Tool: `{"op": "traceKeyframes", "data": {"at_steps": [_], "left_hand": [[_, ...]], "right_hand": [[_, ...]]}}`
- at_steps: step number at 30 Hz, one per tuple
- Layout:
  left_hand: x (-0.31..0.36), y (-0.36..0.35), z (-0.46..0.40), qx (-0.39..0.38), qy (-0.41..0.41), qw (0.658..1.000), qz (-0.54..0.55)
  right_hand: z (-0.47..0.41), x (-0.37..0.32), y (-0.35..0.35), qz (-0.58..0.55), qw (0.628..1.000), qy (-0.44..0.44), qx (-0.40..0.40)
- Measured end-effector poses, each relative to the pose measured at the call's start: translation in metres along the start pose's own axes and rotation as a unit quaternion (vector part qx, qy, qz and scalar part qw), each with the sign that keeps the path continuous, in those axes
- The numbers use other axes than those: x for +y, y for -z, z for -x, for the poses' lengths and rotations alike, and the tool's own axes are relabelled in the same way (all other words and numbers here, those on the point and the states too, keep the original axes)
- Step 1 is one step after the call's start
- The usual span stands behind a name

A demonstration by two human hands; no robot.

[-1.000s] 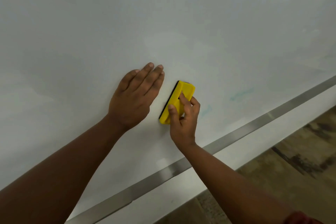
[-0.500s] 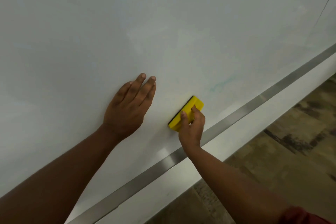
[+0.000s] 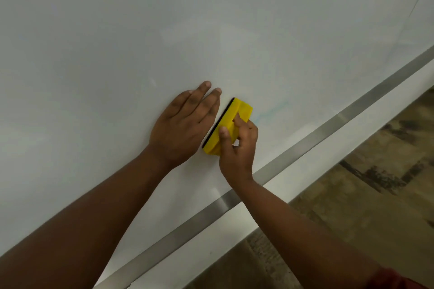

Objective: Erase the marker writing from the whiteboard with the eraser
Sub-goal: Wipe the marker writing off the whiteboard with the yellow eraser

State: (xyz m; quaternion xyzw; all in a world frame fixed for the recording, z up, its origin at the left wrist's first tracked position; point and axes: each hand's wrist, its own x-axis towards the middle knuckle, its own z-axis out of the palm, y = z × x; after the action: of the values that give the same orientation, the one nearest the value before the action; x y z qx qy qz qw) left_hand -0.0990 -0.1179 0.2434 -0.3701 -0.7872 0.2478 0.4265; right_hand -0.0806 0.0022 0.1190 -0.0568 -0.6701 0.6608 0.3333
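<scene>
The whiteboard (image 3: 117, 42) fills most of the view — wide bare surface above and to the left of the hands, its metal bottom edge (image 3: 328, 122) running diagonally close below them. Patterned floor (image 3: 375, 195) lies beyond. The left hand (image 3: 183, 124) rests flat on the board, fingers straight. Just beside it, the right hand (image 3: 237, 148) grips the eraser (image 3: 232, 119) — yellow body, black felt face pressed to the board. Faint teal marker traces (image 3: 272, 112) sit just right of the eraser.
</scene>
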Motion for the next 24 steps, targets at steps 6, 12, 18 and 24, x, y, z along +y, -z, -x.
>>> {"op": "traceKeyframes", "data": {"at_steps": [6, 12, 18, 24], "left_hand": [[0.015, -0.008, -0.038, -0.017, 0.004, 1.0, 0.015], [0.028, -0.016, -0.077, -0.032, -0.027, 0.999, 0.024], [0.037, -0.021, -0.1, -0.05, -0.028, 0.997, 0.044], [0.043, -0.025, -0.124, -0.067, -0.045, 0.995, 0.055]], "right_hand": [[-0.028, 0.038, 0.043, -0.041, 0.96, -0.259, 0.097], [-0.065, -0.002, 0.023, -0.072, 0.994, -0.066, 0.047], [-0.08, 0.052, 0.073, -0.056, 0.954, -0.279, 0.094], [-0.117, 0.032, 0.068, -0.069, 0.991, -0.102, 0.056]]}}
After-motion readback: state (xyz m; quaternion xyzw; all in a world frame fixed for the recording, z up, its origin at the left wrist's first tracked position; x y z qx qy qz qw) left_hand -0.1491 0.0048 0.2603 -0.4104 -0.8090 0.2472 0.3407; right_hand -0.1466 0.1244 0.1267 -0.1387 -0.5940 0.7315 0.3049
